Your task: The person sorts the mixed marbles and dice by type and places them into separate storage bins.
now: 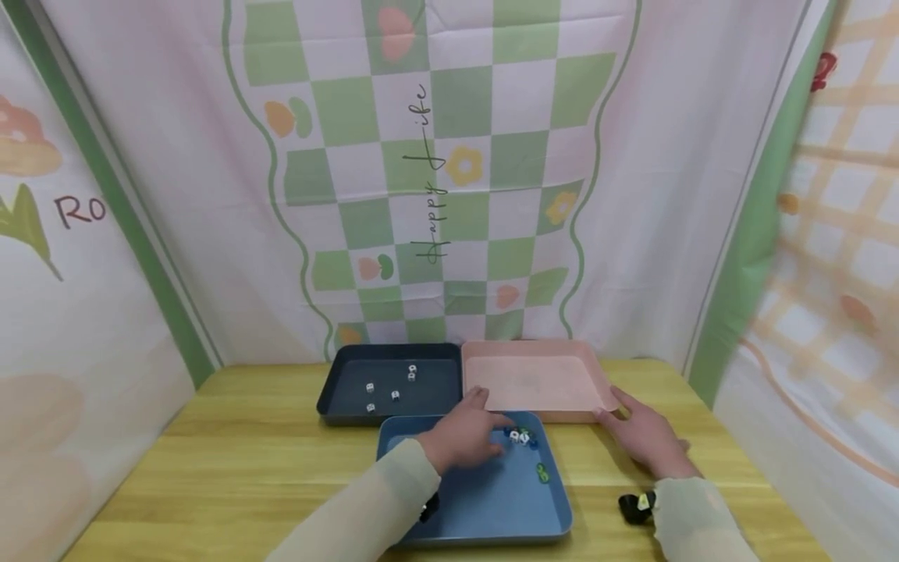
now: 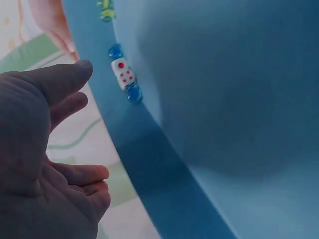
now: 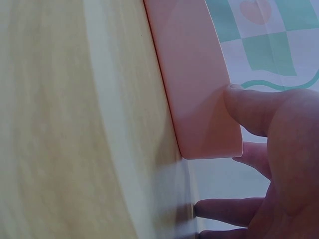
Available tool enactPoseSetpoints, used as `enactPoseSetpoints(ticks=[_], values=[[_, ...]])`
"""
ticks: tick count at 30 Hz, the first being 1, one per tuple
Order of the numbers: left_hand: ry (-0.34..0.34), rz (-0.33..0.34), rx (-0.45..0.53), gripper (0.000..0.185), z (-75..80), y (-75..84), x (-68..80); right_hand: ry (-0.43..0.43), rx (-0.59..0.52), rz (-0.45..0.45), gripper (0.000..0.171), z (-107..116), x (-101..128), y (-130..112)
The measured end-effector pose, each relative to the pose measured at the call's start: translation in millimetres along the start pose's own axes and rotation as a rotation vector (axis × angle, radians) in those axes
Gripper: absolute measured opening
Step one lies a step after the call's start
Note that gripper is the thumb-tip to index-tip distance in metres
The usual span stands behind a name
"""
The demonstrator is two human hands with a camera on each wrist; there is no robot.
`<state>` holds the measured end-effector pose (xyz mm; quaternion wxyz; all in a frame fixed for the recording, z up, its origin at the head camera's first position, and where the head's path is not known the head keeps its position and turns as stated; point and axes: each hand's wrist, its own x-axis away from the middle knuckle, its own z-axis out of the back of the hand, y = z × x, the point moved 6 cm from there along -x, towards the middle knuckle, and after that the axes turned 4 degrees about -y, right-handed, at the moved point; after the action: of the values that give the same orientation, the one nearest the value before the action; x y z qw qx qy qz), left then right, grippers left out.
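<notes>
My left hand [image 1: 465, 435] reaches over the blue tray [image 1: 492, 507], thumb and fingers apart, nothing visible between them. Close to its fingertips, white dice [image 1: 520, 438] with red pips lie against the tray's far wall. Beside them are blue glass marbles [image 2: 134, 94]; green-yellow marbles [image 1: 542, 472] lie near the tray's right wall. At the near right corner of the pink tray [image 1: 537, 378], my right hand [image 1: 646, 437] touches the rim with its thumb [image 3: 254, 109], while its other fingers extend beside the corner, partly hidden.
A dark navy tray [image 1: 344, 394] with several white dice [image 1: 396, 396] stands at the back left, side by side with the pink tray. The wooden table [image 1: 211, 460] ends at a patterned curtain [image 1: 492, 195] behind the trays; more curtains hang at both sides.
</notes>
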<state>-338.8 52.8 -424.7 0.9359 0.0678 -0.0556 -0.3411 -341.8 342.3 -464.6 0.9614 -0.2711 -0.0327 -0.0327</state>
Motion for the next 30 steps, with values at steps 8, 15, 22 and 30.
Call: enactPoseSetpoints(ticks=[8, 15, 22, 30], values=[[-0.007, 0.028, -0.122, 0.040, -13.2, 5.6, -7.1, -0.001, -0.004, -0.005, 0.090, 0, 1, -2], [-0.018, 0.010, -0.141, 0.033, -17.0, 8.1, -9.5, -0.002, 0.002, -0.014, 0.090, 1, 2, -2], [0.001, 0.000, -0.082, 0.026, -18.0, 6.4, -11.9, -0.009, -0.002, -0.040, 0.091, 3, 3, -2], [-0.006, -0.003, -0.095, 0.024, -17.7, 9.4, -10.6, -0.015, 0.003, -0.054, 0.092, 1, 2, 2]])
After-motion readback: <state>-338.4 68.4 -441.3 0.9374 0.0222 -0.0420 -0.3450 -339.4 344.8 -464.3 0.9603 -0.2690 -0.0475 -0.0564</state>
